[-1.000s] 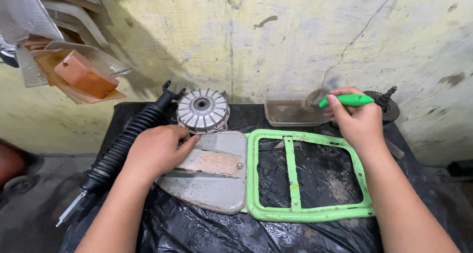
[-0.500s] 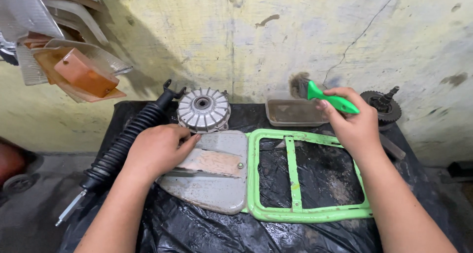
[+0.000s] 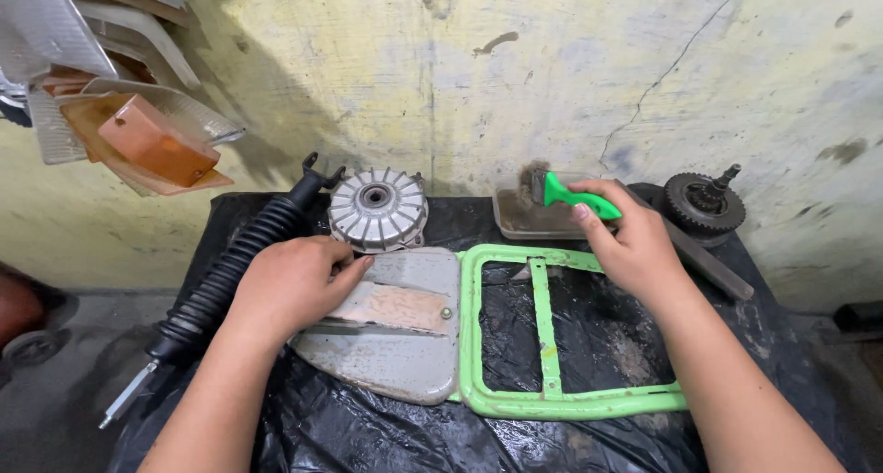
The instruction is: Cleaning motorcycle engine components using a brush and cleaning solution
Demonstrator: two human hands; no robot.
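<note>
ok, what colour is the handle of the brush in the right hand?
Bright green; the small brush handle gripped by the right hand shows clearly in the head view.

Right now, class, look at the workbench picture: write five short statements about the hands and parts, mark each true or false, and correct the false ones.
1. The right hand holds a green-handled brush. True.
2. The brush bristles are over the small tray. True.
3. The left hand holds the black ribbed boot. False: it rests on the grey metal cover.
4. The green frame hangs on the wall. False: it lies on the black plastic sheet.
5. A toothed gear sits at the far right. True.
</note>
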